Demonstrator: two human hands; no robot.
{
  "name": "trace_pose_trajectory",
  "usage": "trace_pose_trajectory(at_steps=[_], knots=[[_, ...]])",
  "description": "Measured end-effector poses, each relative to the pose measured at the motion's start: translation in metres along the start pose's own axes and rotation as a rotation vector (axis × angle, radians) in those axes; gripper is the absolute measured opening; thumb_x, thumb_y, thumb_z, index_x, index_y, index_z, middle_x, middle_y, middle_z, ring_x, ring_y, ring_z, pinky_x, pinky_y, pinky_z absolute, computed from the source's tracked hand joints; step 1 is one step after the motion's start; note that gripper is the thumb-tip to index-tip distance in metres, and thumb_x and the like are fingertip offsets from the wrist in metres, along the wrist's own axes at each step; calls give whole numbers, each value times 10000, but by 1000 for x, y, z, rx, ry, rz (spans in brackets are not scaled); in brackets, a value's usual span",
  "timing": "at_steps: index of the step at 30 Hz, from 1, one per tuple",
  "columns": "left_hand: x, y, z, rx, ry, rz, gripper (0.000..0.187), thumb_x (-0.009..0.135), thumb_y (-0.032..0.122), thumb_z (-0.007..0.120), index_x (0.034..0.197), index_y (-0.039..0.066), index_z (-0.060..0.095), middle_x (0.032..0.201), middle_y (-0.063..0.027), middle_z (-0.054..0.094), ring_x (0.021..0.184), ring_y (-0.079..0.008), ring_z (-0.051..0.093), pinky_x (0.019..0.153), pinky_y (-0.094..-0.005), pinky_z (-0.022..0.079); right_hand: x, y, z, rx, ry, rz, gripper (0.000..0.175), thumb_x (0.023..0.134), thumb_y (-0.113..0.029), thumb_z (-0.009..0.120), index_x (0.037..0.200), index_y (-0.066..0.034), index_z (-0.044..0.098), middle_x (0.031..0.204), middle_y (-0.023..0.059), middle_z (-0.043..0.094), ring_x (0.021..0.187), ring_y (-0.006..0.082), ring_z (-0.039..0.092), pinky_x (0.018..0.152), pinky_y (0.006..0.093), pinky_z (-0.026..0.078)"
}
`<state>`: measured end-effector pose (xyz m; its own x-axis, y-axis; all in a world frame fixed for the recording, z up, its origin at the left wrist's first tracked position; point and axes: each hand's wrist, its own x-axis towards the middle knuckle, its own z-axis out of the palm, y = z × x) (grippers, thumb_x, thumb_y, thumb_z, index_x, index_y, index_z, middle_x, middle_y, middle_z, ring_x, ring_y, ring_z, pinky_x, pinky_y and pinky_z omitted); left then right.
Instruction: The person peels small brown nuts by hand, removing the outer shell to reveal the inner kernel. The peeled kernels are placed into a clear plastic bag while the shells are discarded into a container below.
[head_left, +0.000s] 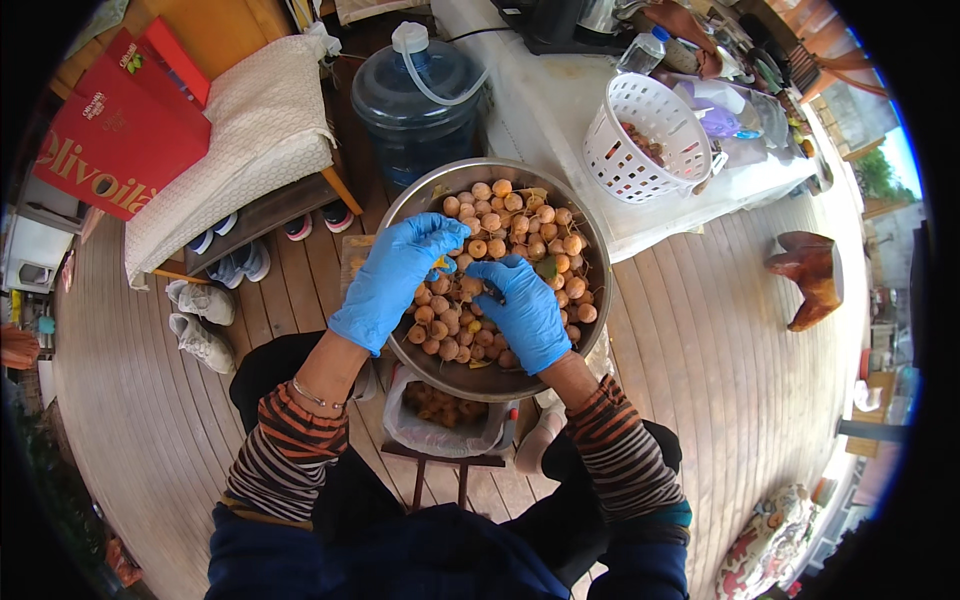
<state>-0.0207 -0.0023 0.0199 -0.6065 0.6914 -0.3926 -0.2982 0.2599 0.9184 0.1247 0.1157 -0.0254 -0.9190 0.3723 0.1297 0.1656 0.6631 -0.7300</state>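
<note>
A wide steel bowl (598, 247) is heaped with round, orange-tan fruits (491, 221) that look like ginkgo fruits, some with thin stalks. Both my hands wear blue gloves and are over the heap. My left hand (401, 274) pinches a small yellow-orange piece (442, 262), perhaps peel, at its fingertips. Close beside it, my right hand (525, 309) has one fruit (471, 288) between thumb and forefinger. A green leaf (547, 266) lies among the fruits. Under the bowl's near rim, a plastic-lined container (459, 444) holds soft orange-brown matter (441, 406).
Behind the bowl stands a large blue water jug (416, 112) with a hose. A white perforated basket (646, 142) is on the covered table (630, 225) at right. Shoes (201, 330) and a cloth-covered bench (247, 127) are left. A brown wooden stool (806, 279) stands far right.
</note>
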Motion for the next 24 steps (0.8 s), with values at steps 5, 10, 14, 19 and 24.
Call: trace_pose_trajectory(at_steps=[5,10,14,19,24], knots=[[-9,-4,15,-5,-288,20,275,922,194,642,1130,14,661,1015,-47,676,930,-123,621,832,-260,509,0,-18,-33,39,147,-1,415,772,3,708,1165,-116,648,992,68,608,854,186,649,778,281,540],[-5,-3,29,51,-190,134,262,917,108,627,1162,20,652,1166,-79,658,1053,-155,615,957,-279,489,-7,-10,-45,617,162,247,313,846,-34,689,1150,-87,637,1043,56,661,934,149,647,839,280,537],[-6,-2,39,-49,-259,105,273,912,59,618,1181,25,641,1218,-76,635,1090,-158,594,967,-290,488,-13,0,-46,729,172,250,238,860,-100,711,1089,-76,648,1013,47,685,955,144,650,841,277,538],[-6,-3,43,43,-208,154,248,897,56,638,1143,19,640,1134,-72,655,1025,-141,604,921,-274,505,-9,-8,-52,688,180,254,225,850,-97,721,1065,-86,654,982,40,691,935,141,657,822,270,543],[-2,-7,41,68,-210,153,228,897,65,645,1120,19,644,1048,-65,665,960,-127,616,863,-255,524,-10,-5,-48,652,205,219,176,854,-63,709,1021,-83,653,917,33,683,821,93,641,726,224,539]])
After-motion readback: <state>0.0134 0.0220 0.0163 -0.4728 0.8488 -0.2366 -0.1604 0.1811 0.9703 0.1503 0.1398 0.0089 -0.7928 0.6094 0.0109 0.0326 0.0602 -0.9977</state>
